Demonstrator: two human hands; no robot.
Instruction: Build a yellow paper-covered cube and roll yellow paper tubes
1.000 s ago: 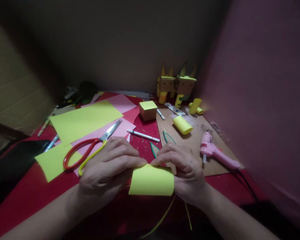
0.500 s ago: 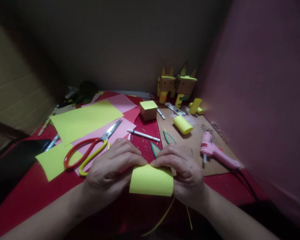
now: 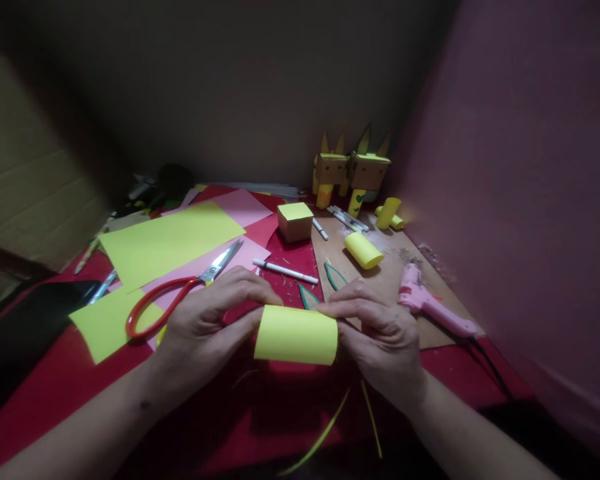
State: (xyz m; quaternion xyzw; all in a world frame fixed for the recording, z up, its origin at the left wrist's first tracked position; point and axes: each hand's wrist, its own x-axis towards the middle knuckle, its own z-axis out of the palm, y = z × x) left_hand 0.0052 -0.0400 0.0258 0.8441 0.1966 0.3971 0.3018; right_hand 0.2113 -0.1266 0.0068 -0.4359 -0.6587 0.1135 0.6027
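Between my two hands is a curled piece of yellow paper (image 3: 296, 337), held level above the near part of the red table. My left hand (image 3: 213, 320) is closed on its left end, fingers over the top edge. At the right end, my right hand (image 3: 377, 333) pinches the paper, its fingertips along the upper edge. Just behind lie leaf-shaped cutouts with green borders, one cutout (image 3: 309, 298) close to my right fingertips. Scissors with red and yellow handles (image 3: 167, 307) lie left of my left hand, partly hidden by it.
A pink glue gun (image 3: 433, 303) rests on a cardboard sheet (image 3: 430, 340) at right, near a yellow paper tube (image 3: 363, 251). A small box (image 3: 295, 227) and a marker (image 3: 286, 271) lie centrally. Paper sheets (image 3: 175, 240) cover the left. Two box-headed figures (image 3: 369, 172) stand behind.
The curled yellow paper has risen a little and turned slightly. My fingertips have spread from the middle of its top edge toward its two ends.
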